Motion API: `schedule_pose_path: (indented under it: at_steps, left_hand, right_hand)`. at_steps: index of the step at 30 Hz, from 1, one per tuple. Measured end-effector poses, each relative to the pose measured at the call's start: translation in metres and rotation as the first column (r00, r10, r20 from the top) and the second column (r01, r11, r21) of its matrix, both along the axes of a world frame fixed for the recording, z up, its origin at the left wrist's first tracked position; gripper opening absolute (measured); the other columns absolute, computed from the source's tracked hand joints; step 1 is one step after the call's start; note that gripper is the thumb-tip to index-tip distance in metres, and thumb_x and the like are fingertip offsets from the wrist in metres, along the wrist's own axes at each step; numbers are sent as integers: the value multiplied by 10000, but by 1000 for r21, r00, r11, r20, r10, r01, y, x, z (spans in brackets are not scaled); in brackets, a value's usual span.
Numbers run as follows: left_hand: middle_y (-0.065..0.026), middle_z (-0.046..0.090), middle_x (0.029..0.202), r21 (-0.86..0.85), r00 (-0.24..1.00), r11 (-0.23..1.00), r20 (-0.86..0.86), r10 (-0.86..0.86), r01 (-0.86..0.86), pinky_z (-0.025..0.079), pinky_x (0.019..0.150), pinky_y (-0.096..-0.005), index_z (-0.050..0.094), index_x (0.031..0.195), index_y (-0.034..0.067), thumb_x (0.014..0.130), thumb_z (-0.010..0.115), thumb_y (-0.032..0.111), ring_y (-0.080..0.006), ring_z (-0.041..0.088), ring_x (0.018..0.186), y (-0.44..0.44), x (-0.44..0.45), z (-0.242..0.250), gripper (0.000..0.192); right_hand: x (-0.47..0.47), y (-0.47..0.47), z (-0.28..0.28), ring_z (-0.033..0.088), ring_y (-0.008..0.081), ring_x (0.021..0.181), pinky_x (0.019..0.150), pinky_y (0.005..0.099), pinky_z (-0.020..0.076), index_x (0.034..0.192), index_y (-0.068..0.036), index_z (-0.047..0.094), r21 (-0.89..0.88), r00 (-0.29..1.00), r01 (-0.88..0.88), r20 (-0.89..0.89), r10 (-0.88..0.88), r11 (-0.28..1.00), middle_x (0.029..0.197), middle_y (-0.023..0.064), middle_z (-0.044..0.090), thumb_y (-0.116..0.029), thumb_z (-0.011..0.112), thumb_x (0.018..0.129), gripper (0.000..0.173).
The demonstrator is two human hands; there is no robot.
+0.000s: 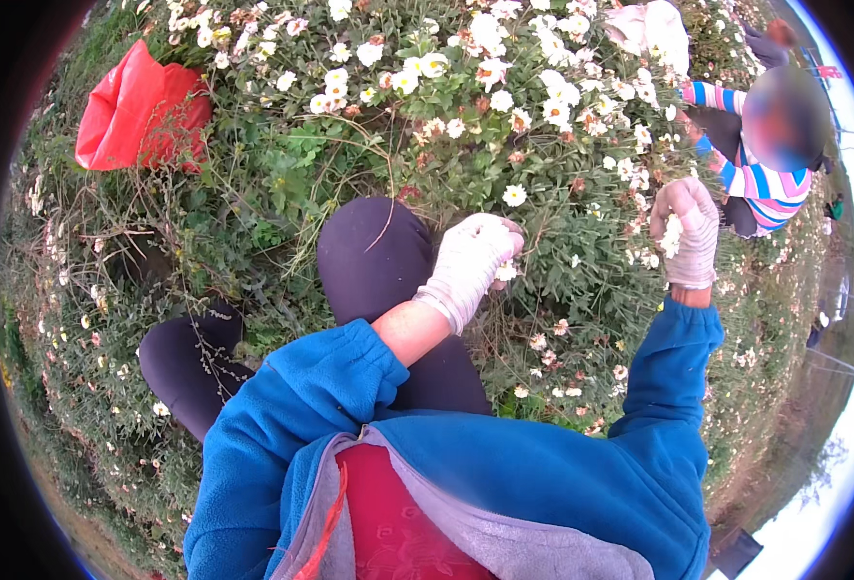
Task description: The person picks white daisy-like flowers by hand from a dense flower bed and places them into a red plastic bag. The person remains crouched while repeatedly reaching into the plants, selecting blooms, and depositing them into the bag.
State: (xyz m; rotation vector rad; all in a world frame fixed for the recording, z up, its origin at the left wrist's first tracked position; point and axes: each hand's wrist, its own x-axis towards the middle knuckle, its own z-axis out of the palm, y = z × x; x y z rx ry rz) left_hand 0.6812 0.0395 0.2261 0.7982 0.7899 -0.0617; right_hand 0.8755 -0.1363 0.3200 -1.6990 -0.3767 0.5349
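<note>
My left hand (476, 262), in a thin whitish glove, is bent over the plants just right of my raised knee. Its fingers are curled on a white flower (505, 271) that shows under them; the palm is hidden. Farther right, my gloved right hand (690, 226) is curled around several white blooms (671, 236) that show at the palm. Between the hands stand green leafy stems (586, 254), chrysanthemum-like. A single open white flower (514, 195) with a yellow centre stands above my left hand.
A red plastic bag (144, 109) sits among the plants at upper left. Dense white flowers (485, 32) fill the top. Another person in a striped top (767, 190) crouches at upper right, near a pale sack (651, 29). My dark-trousered knee (372, 254) rises between the plants.
</note>
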Motion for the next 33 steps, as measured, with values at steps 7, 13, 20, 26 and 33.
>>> schedule_pose_path:
  at_steps: [7,13,20,26,33]
  left_hand:
    - [-22,643,816,-62,999,997,-3,-49,49,483,469,-231,645,974,59,804,714,113,-88,592,603,-4,4,-1,191]
    - [-6,623,812,-7,997,997,-1,-75,75,479,495,-226,652,980,59,812,705,123,-75,575,626,-1,4,0,188]
    - [7,613,799,-67,998,996,9,-65,65,464,514,-230,665,979,62,821,701,120,-68,554,620,-6,6,6,173]
    - [-1,609,753,-78,999,997,47,18,-14,456,439,-234,651,969,62,827,682,104,-86,569,571,3,41,28,151]
    - [-39,620,900,45,960,962,-69,272,-270,505,572,-308,594,1134,75,816,635,54,-153,602,741,42,107,7,322]
  right_hand:
    - [154,17,-175,619,348,1000,860,373,494,1040,50,641,-904,854,94,289,434,417,1084,210,649,-261,685,746,430]
    - [136,81,-252,596,316,985,848,365,478,1261,19,528,-733,798,-504,-194,570,456,1121,200,622,-186,630,750,560]
    - [66,54,-198,586,184,746,661,322,483,942,-22,610,-561,809,-572,-265,525,598,801,77,626,-120,724,734,256]
    - [-13,-4,-105,532,79,576,513,243,425,846,-42,620,-355,981,-177,-139,135,918,692,5,582,-155,768,763,204]
    - [71,20,-104,627,165,836,642,272,542,1293,-19,521,-140,993,110,-31,-116,984,1025,107,633,-87,617,864,444]
